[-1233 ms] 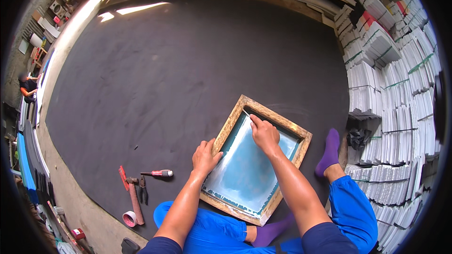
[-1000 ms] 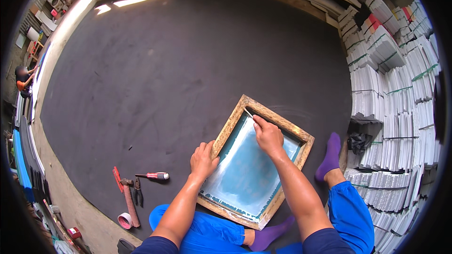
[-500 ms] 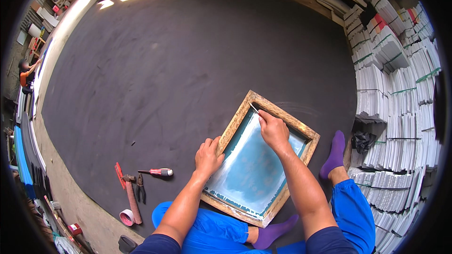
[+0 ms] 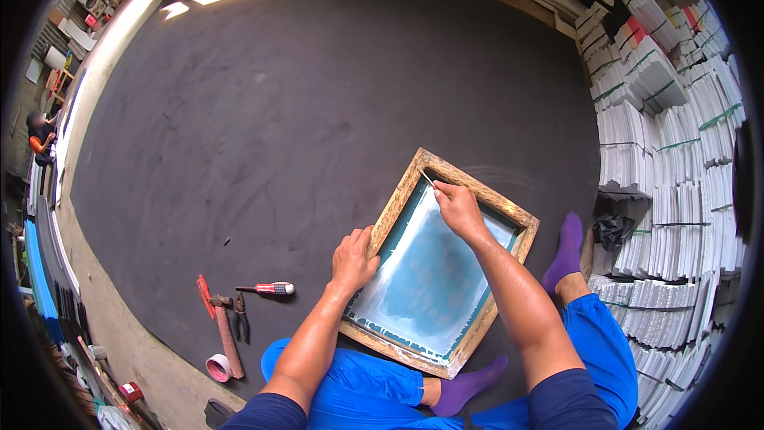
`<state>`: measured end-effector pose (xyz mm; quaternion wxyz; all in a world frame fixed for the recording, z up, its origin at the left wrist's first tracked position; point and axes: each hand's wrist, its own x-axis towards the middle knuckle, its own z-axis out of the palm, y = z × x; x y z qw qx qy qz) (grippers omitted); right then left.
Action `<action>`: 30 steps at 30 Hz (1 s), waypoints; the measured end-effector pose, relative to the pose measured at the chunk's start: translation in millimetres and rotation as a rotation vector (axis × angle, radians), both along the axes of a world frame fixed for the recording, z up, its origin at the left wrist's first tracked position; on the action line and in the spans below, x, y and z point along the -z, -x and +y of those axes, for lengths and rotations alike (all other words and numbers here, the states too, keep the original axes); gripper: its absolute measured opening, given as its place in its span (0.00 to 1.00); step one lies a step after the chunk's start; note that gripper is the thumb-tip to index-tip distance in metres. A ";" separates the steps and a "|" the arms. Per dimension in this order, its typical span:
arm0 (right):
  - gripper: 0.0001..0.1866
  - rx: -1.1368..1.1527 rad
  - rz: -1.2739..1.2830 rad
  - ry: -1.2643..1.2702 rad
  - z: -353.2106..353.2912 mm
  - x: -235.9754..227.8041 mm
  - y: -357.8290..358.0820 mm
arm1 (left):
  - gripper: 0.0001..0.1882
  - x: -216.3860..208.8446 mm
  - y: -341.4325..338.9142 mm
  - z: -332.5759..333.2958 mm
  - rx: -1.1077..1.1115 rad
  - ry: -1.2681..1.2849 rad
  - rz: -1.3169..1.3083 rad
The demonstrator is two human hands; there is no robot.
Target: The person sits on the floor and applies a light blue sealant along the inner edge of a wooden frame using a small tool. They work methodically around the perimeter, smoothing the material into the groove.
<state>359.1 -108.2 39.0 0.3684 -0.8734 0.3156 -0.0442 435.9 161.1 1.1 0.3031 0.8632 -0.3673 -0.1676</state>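
A wooden screen-printing frame (image 4: 391, 221) lies slanted in front of my legs, its teal mesh (image 4: 434, 279) streaked with white. My left hand (image 4: 354, 258) grips the frame's left rail, fingers hooked over the wood. In my right hand (image 4: 459, 209) is a thin, pale stick-like tool (image 4: 427, 179), pinched between thumb and fingers. Its tip reaches the inside of the frame's far corner. Whether it is a blade or a plain stick, I cannot tell. The near rail rests close by my purple sock (image 4: 471, 387).
Left of the frame lie a screwdriver (image 4: 267, 288), pliers (image 4: 241, 318), a hammer (image 4: 226, 336), a red flat tool (image 4: 206, 296) and a tape roll (image 4: 218, 367). Bundled white sheets (image 4: 625, 147) are stacked at right. A person (image 4: 40, 139) sits at the far left. Dark matting (image 4: 318, 111) covers the floor.
My right hand has shifted slightly left and up, with the thin tool still at the far corner. My left hand keeps its grip. The person at far left has lowered an arm.
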 end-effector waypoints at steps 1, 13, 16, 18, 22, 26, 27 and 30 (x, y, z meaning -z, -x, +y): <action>0.21 0.039 0.062 -0.051 1.6 -5.7 0.8 | 0.37 0.8 -0.3 1.5 0.000 0.001 0.005; 0.20 -0.016 0.075 0.239 6.0 18.3 15.1 | 0.37 0.5 0.2 3.1 -0.017 -0.015 0.021; 0.19 0.014 -0.312 0.128 -7.5 57.4 19.6 | 0.37 -1.1 0.3 -3.4 -0.006 -0.010 0.026; 0.17 0.186 -0.104 -0.447 -5.4 32.6 10.4 | 0.37 -4.4 -0.5 3.3 -0.023 -0.028 0.025; 0.16 0.451 0.040 -1.356 -25.4 -6.0 6.6 | 0.35 -5.1 -1.0 0.2 -0.018 -0.014 0.036; 0.16 0.524 0.047 -1.163 -14.9 -9.8 -0.1 | 0.34 -5.2 -1.7 -1.4 -0.015 -0.004 0.045; 0.17 0.344 0.109 -0.878 -17.8 -2.5 8.2 | 0.34 -5.1 -2.5 -0.6 -0.018 -0.002 0.047; 0.18 0.071 -0.106 0.145 -12.2 20.1 18.4 | 0.34 -6.8 -3.0 -3.1 -0.014 0.002 0.064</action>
